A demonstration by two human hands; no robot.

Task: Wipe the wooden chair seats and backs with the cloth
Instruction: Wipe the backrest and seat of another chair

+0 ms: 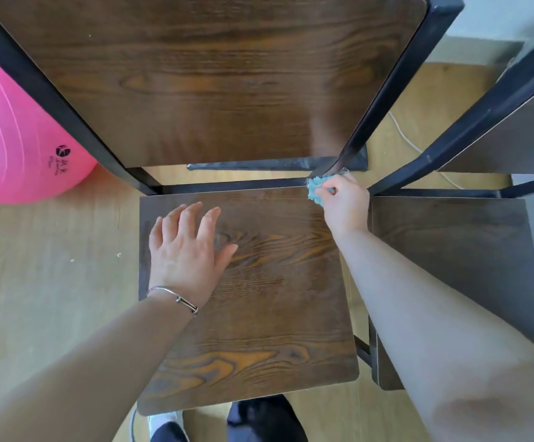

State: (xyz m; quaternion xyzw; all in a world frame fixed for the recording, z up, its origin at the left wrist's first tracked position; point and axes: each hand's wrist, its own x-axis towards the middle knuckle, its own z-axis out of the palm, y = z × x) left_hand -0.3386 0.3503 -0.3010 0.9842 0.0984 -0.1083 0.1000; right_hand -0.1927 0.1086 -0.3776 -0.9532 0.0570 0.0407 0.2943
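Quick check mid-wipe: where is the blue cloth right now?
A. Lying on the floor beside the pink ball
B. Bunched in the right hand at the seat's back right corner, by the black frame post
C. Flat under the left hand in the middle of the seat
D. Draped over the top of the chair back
B: the blue cloth is bunched in the right hand at the seat's back right corner against the black frame post; the left hand lies open and empty on the seat.

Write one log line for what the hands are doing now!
right hand: rubs blue cloth at seat's back corner | left hand: flat on seat

Brown grained seat (259, 282), blue cloth (315, 191), pink ball (13, 138)
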